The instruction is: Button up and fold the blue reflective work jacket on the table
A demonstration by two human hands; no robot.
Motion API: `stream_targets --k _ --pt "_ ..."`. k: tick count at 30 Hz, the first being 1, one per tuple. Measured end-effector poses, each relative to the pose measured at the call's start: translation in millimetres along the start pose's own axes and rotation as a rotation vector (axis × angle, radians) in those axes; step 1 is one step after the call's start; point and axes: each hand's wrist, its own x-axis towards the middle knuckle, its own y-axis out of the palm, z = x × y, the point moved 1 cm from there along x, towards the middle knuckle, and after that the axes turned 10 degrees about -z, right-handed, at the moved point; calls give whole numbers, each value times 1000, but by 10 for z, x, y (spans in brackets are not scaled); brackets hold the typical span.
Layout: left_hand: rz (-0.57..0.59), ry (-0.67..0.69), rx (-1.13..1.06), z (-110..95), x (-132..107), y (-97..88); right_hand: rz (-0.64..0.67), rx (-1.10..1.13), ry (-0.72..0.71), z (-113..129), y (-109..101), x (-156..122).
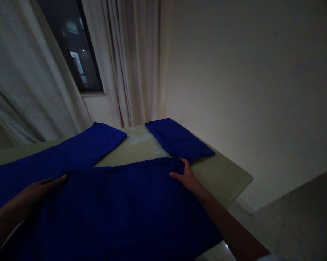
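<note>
A dark blue garment (pixel 120 203) lies spread over a pale table (pixel 223 177), its two sleeves reaching toward the far edge. My left hand (pixel 38 190) lies flat on the cloth near the left sleeve, fingers stretched out. My right hand (pixel 186 177) rests on the cloth where the right sleeve (pixel 179 139) joins the body, with the thumb apart and the fingers pressing into a small bunch of fabric. Neither hand lifts the garment off the table.
White curtains (pixel 131 61) hang behind the table on both sides of a dark window (pixel 73 47). A plain wall (pixel 247 90) runs along the right. The table's right corner (pixel 247 177) ends above a tiled floor (pixel 294 221). The room is dim.
</note>
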Motion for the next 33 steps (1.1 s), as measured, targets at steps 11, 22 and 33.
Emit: stream_targets --k 11,22,33 --pt "254 -12 -345 81 -480 405 -145 -90 -361 1301 -1574 346" --pt "939 477 -265 160 -1703 2635 -310 -532 -895 2940 446 1986" --pt "-451 864 848 21 753 563 651 -276 -680 484 2208 392"
